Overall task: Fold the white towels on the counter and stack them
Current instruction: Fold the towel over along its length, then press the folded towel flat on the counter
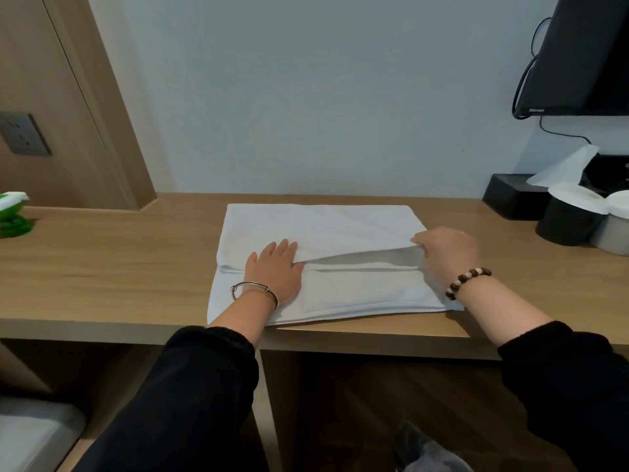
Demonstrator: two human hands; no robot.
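A: The right hand (447,255) pinches the lifted fold of the white towel (320,226), on its right side?
B: Yes. The left hand (274,270) presses flat on it, fingers straight. It lies mid-counter (102,267), reaching the near edge.

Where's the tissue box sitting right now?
In the head view, the black tissue box sits at the far right of the wooden counter against the wall, just behind two paper rolls, right of the white towel.
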